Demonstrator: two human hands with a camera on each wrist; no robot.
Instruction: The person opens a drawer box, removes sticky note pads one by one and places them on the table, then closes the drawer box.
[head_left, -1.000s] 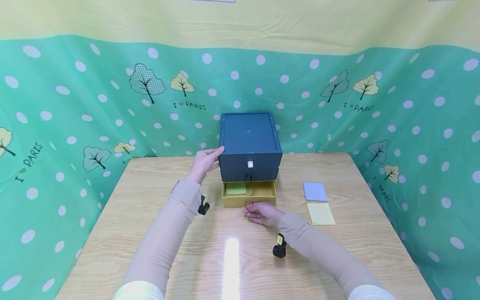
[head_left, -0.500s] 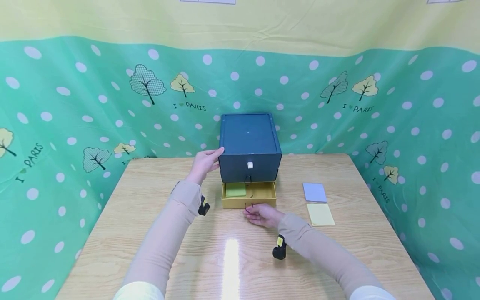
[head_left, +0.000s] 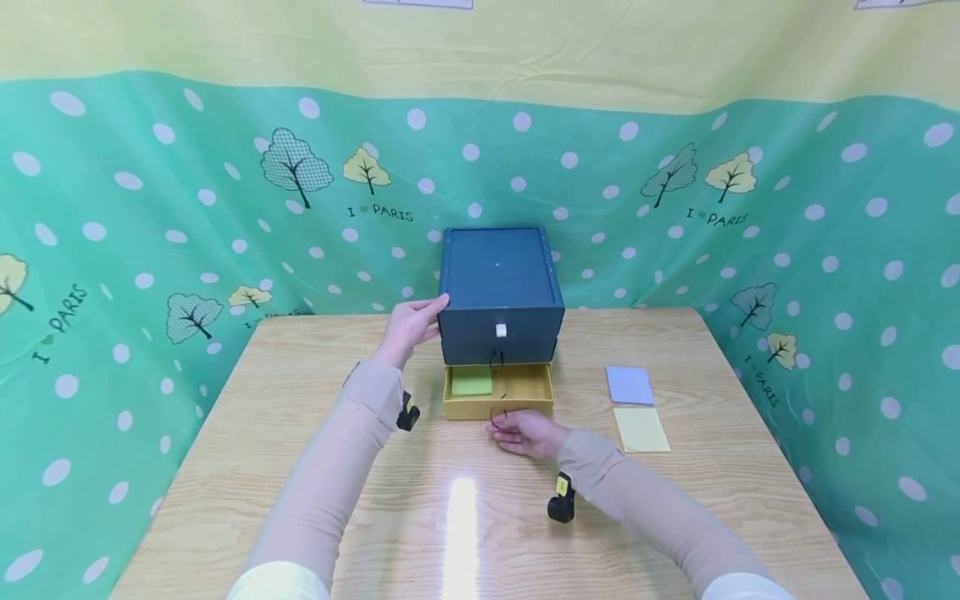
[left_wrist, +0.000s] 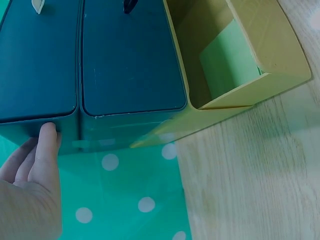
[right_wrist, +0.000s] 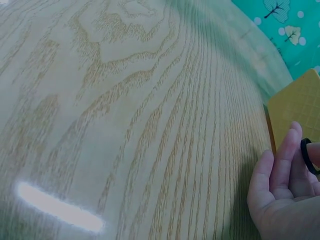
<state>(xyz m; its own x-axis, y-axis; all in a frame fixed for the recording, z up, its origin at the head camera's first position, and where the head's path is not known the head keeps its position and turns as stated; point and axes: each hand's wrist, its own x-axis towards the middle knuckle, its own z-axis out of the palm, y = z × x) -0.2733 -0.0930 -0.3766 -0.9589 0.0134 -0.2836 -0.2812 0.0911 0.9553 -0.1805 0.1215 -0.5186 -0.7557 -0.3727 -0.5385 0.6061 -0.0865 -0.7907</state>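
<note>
A stacked drawer box (head_left: 496, 267), dark blue above and yellow at the bottom, stands at the back of the table. My left hand (head_left: 408, 327) rests against its left side, fingers extended along the upper blue part in the left wrist view. The yellow bottom drawer (head_left: 525, 407) is pulled out, with a green sticky note pad (head_left: 472, 379) lying in its left part. My right hand (head_left: 527, 432) pinches the black pull loop (right_wrist: 306, 155) on that drawer's front. The upper drawers are closed; the top one has a white pull tab (head_left: 501, 330).
To the right on the wooden table (head_left: 360, 533) lie a blue sticky note pad (head_left: 630, 385) and a pale yellow one (head_left: 642, 429) in front of it. A green dotted curtain (head_left: 360, 275) hangs close behind the box and along both sides.
The yellow drawer has come very slightly farther out toward me, my right hand still on its loop. My left hand keeps its place on the box.
</note>
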